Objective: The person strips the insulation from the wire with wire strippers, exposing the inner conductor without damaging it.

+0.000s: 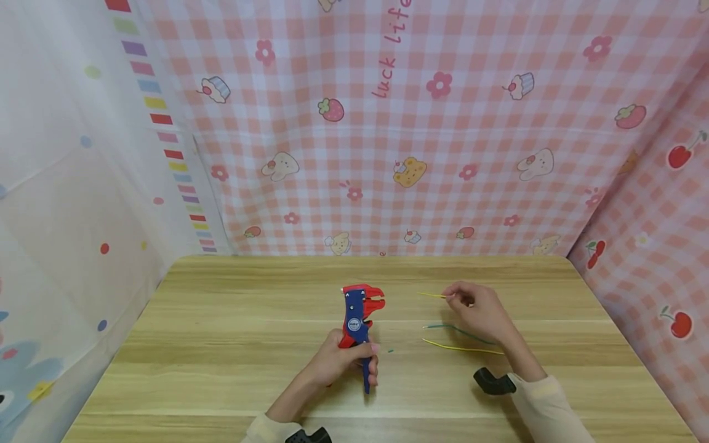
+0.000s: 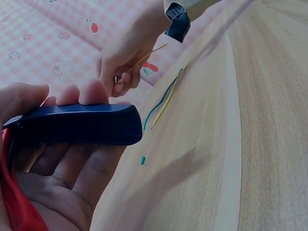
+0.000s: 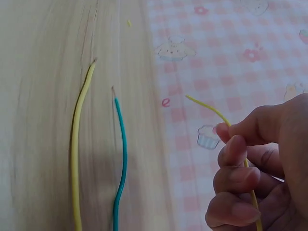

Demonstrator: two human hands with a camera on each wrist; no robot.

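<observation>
In the head view my left hand [image 1: 340,360] grips the handles of a red and blue wire stripper [image 1: 354,320], its head raised and its jaws apart with nothing between them. The blue handle [image 2: 82,125] lies across my fingers in the left wrist view. My right hand [image 1: 479,311] pinches a thin yellow wire [image 1: 431,295] between thumb and forefinger. The wire's end [image 3: 204,103] sticks out past the fingertips, covered in yellow to the tip. On the table below lie a green wire [image 3: 122,149] and a second yellow wire [image 3: 75,159], both with bare tips.
A short green piece of insulation [image 1: 390,351] lies on the wooden table [image 1: 221,344] just right of the wire stripper. In the right wrist view a small yellow scrap [image 3: 129,22] shows on the wood. A checked pink cloth [image 1: 354,141] hangs behind the table.
</observation>
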